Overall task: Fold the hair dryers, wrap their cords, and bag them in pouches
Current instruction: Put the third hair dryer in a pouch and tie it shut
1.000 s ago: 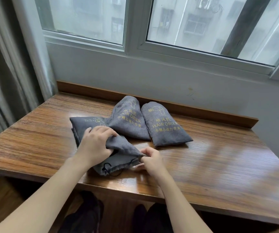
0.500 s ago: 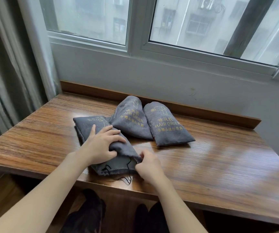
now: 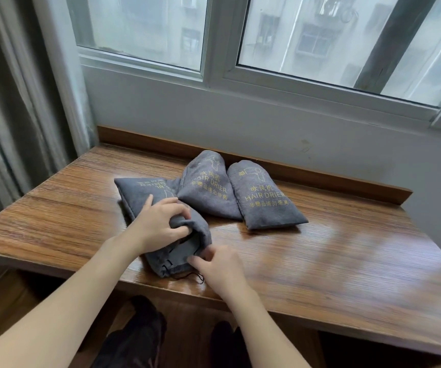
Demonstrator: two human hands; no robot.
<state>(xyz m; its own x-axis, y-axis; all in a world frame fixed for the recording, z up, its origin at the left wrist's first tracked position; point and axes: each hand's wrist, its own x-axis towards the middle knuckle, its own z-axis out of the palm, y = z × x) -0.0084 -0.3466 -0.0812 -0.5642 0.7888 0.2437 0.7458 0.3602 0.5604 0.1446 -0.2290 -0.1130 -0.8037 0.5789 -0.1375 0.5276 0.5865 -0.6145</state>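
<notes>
Grey fabric fills my head view: the near pouch (image 3: 147, 197) lies by the front edge of the wooden bench (image 3: 346, 261). My left hand (image 3: 158, 224) grasps its bunched cloth near the mouth, and my right hand (image 3: 220, 266) pinches the mouth's hem beside the black drawstring (image 3: 193, 275). Two filled pouches (image 3: 262, 200) rest side by side toward the back edge.

pouch (image 3: 145, 197) contents hidden, forearms cut off

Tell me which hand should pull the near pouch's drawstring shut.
Right. The right hand already sits at the pouch mouth beside the loose black drawstring, while the left hand grips the bunched fabric higher up, steadying it.
</notes>
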